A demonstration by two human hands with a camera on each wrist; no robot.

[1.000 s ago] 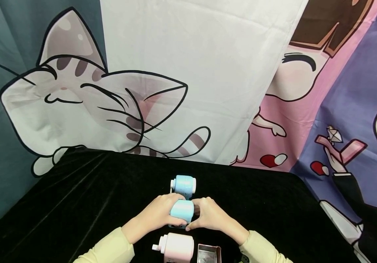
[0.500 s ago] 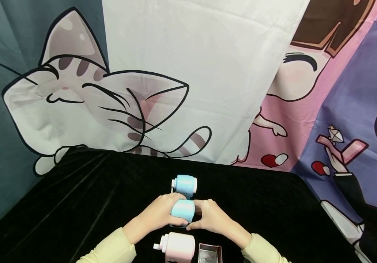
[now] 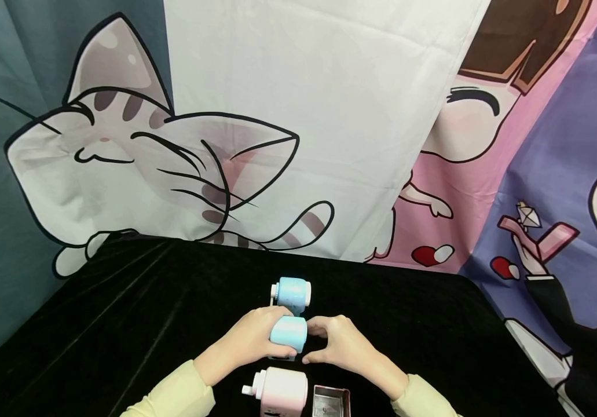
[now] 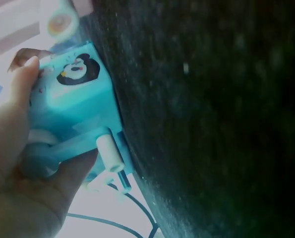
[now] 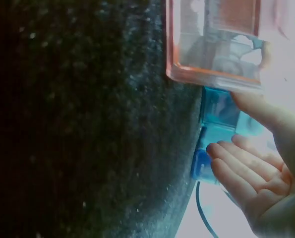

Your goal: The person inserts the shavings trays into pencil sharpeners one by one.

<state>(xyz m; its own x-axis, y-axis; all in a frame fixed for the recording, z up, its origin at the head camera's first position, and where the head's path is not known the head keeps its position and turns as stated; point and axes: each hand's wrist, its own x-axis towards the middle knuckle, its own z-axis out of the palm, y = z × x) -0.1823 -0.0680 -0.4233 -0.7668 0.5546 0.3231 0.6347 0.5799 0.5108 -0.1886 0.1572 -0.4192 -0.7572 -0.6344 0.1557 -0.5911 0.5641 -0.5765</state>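
My left hand (image 3: 251,337) grips a light-blue hand-crank pencil sharpener (image 3: 289,333), thumb on the near side and fingers behind it. In the left wrist view its crank handle (image 4: 107,148) with a white knob points toward the camera, and a cartoon sticker (image 4: 79,70) shows on its side. My right hand (image 3: 341,343) hovers just right of that sharpener, thumb and fingers spread apart with nothing between them. Beyond both hands stands another blue pencil sharpener (image 3: 292,293), its base partly hidden.
A pink crank pencil sharpener (image 3: 282,392) stands nearest me, cut off by the lower frame edge. Right of it lies a clear, pinkish shavings drawer (image 3: 332,388). Black velvet cloth (image 3: 173,313) covers the table; a cartoon-printed curtain (image 3: 329,116) hangs behind.
My right hand has drawn back slightly to the right, leaving a gap beside the held sharpener. The left hand keeps its grip in the same place.
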